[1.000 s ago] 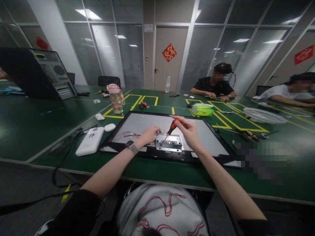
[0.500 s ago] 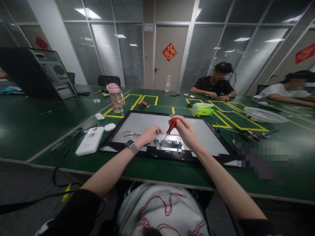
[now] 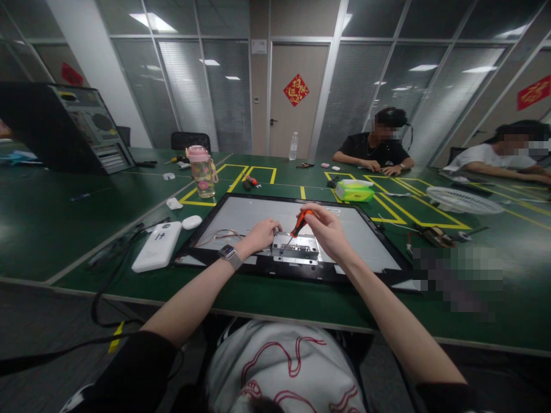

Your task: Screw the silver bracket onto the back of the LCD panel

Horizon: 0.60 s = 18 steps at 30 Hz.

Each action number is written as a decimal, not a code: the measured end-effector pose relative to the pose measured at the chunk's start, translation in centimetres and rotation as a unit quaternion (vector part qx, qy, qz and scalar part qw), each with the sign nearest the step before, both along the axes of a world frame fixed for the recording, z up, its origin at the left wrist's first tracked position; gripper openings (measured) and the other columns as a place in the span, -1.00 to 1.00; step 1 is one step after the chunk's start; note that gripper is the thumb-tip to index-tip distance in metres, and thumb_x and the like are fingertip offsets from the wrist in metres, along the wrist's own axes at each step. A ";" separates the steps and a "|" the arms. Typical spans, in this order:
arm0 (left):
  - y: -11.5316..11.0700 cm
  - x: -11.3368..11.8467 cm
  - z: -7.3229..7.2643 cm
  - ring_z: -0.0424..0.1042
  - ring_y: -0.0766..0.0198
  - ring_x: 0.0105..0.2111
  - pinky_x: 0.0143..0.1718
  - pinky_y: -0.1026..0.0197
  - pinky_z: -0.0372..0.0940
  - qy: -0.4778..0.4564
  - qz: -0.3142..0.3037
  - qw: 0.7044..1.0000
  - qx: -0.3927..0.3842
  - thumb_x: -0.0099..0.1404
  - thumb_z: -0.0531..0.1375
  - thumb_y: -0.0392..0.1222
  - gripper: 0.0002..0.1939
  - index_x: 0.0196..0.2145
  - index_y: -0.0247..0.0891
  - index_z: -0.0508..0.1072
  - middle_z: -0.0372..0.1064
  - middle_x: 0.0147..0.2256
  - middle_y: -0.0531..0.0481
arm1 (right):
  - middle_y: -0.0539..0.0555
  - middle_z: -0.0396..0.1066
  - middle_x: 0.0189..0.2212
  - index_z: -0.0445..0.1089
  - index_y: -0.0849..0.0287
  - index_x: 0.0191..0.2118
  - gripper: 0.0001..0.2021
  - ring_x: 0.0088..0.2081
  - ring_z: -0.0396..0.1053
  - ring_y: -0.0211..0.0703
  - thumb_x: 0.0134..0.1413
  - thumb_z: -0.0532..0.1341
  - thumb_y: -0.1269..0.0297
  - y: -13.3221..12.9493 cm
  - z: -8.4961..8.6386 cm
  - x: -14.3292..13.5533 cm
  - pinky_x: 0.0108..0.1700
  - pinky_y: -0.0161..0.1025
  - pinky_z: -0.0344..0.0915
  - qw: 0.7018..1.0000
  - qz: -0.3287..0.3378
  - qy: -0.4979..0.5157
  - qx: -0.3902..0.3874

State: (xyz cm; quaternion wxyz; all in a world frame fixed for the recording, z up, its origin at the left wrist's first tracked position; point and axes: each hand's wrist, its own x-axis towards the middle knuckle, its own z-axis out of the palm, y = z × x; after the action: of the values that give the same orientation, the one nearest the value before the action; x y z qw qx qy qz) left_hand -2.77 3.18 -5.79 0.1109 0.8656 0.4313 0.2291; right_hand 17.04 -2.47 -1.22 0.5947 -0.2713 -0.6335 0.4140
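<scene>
A flat panel (image 3: 365,241) with a black frame and a grey back lies on the green table. On its near middle part sits a metal bracket (image 3: 297,250). My right hand (image 3: 322,226) is closed on an orange and black screwdriver (image 3: 300,222), which is tilted, its tip down at the left part of the bracket. My left hand (image 3: 263,234) rests at the bracket's upper left corner with its fingers bent together; what they hold, if anything, is hidden. Thin wires (image 3: 226,233) lie on the panel left of that hand.
Left of the panel are a white power bank (image 3: 157,246), a white case (image 3: 191,222) and a pink-lidded bottle (image 3: 202,172). Behind it lies a green tissue pack (image 3: 354,191). A computer tower (image 3: 64,129) stands far left. Two people sit across the table at the right.
My right hand has shifted and turned slightly on the screwdriver's handle. The screwdriver's tip and my left hand stay where they were.
</scene>
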 end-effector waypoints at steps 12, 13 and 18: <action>0.1 0.0 -0.1 0.36 0.20 -0.28 -0.15 0.17 0.28 0.006 0.003 1.000 0.008 0.18 -0.05 -0.50 -0.61 -0.21 -0.27 0.48 0.33 -0.30 -0.08 | 0.06 0.50 -0.20 0.46 0.01 -0.02 -0.68 -0.13 0.46 -0.09 0.10 0.27 0.11 -0.5 0.6 0.1 0.05 -0.01 0.34 0.998 0.048 -0.023 0.014; 0.1 0.0 -0.1 0.36 0.20 -0.28 -0.15 0.17 0.28 0.008 0.003 1.000 0.005 0.18 -0.06 -0.50 -0.61 -0.21 -0.27 0.48 0.33 -0.29 -0.08 | 0.05 0.49 -0.22 0.49 0.01 -0.07 -0.71 -0.15 0.45 -0.10 0.06 0.30 0.14 -0.5 0.5 0.1 0.01 -0.03 0.37 0.999 0.027 -0.034 0.027; 0.1 0.0 0.0 0.37 0.20 -0.27 -0.13 0.16 0.28 0.009 0.005 1.000 -0.002 0.21 -0.06 -0.48 -0.62 -0.21 -0.28 0.48 0.33 -0.28 -0.09 | 0.08 0.42 -0.23 0.54 0.02 -0.21 -0.83 -0.19 0.40 -0.10 0.06 0.30 0.17 -0.6 0.3 0.2 -0.08 -0.08 0.38 0.983 -0.118 -0.079 0.119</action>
State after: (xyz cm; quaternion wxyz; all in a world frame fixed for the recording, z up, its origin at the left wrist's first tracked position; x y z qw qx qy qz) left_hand -2.78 3.24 -5.79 0.1078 0.8650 0.4373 0.2211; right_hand 17.24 -3.05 -0.93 0.6153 -0.3030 -0.6872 0.2396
